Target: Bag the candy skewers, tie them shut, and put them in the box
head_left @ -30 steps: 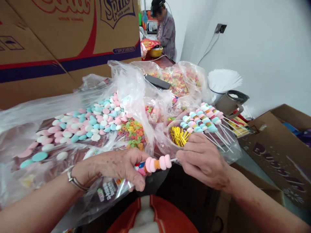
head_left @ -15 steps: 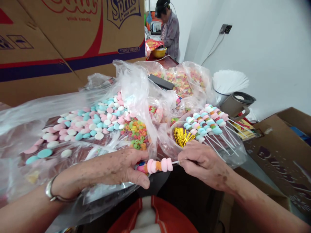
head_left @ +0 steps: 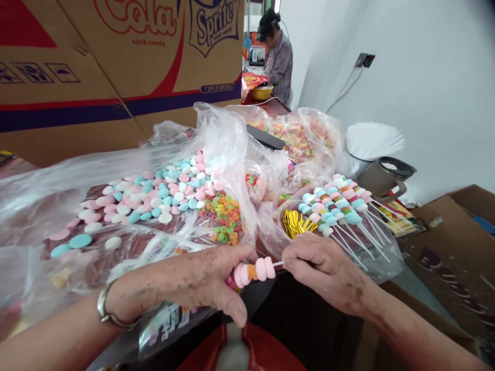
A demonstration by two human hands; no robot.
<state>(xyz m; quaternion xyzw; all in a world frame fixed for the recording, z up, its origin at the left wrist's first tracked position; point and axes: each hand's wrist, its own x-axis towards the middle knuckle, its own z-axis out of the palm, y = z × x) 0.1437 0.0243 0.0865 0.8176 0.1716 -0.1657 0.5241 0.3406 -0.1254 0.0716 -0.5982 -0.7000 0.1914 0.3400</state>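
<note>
Between my hands lies a candy skewer [head_left: 265,269], pink marshmallow pieces with an orange gummy piece among them on a white stick. My right hand [head_left: 323,270] pinches the bare stick at its right end. My left hand [head_left: 204,278] is around the candy end, its thumb held away and its curled fingers mostly hidden; something pink shows by its palm. Beyond my left hand are loose pink, white and blue marshmallow discs [head_left: 145,198] and colourful gummy rings [head_left: 224,216]. Finished-looking candy skewers [head_left: 336,201] lie in a pile past my right hand, beside gold twist ties [head_left: 297,222].
A large cardboard box [head_left: 116,72] stands at the back left. Clear plastic bags [head_left: 228,134] cover much of the table. A grey mug [head_left: 382,178] and a container of white sticks [head_left: 373,141] are at right, above open cartons [head_left: 444,252]. Another person [head_left: 279,62] stands farther back.
The view has shifted slightly, so the scene sits lower and to the right. The skewer now tilts a little, its candy end closer to my left palm; both hands keep nearly the same pose.
</note>
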